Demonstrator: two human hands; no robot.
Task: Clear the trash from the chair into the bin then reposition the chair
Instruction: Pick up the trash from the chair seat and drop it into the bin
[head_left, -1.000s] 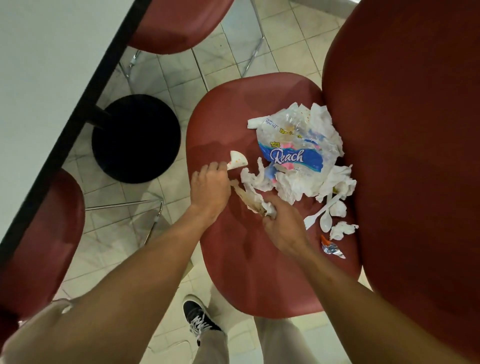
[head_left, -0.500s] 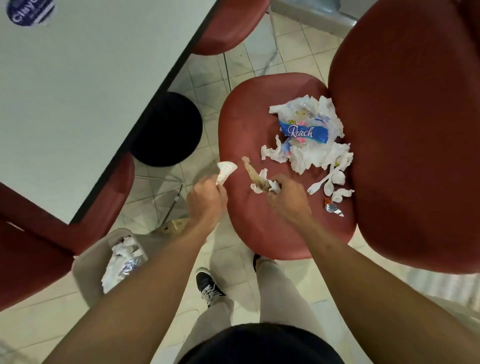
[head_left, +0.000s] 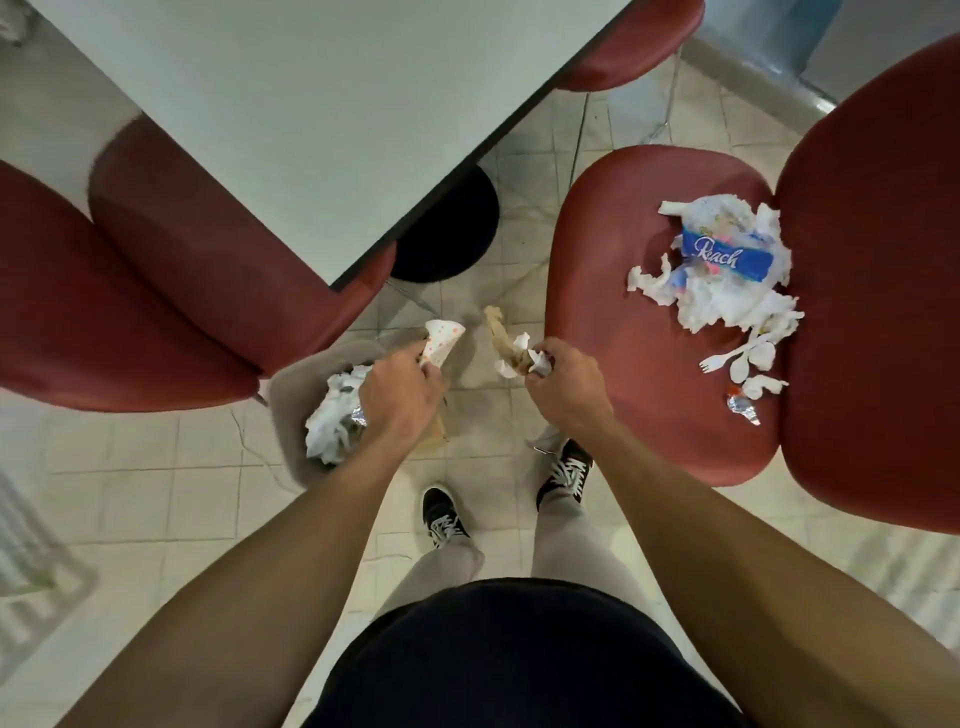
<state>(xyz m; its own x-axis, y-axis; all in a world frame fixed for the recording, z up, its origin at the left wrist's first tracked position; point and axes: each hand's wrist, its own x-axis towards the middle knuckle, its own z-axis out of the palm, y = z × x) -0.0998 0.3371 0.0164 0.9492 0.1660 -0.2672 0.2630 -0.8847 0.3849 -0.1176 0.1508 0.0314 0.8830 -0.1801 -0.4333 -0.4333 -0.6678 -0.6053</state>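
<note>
Basically featherweight stuff: left hand (head_left: 400, 387) pinching dotted white paper cone (head_left: 440, 343) above grey bin (head_left: 291, 395), right hand (head_left: 563, 382) clutching crumpled brown-and-white napkin wad (head_left: 506, 348). Soft, crushable, grabbable anywhere.

Looks like a canteen or fast-food eating area. Identical red moulded chairs (head_left: 654, 312) on thin metal legs sit round a plain white worktop (head_left: 311, 114) on a black round pedestal base (head_left: 447, 234). Pale tiled floor (head_left: 156, 499). Disposable plastic cutlery (head_left: 737, 358), napkins (head_left: 722, 306) and a wrapper (head_left: 727, 254) left on a seat; small bin (head_left: 291, 395) on floor.
</note>
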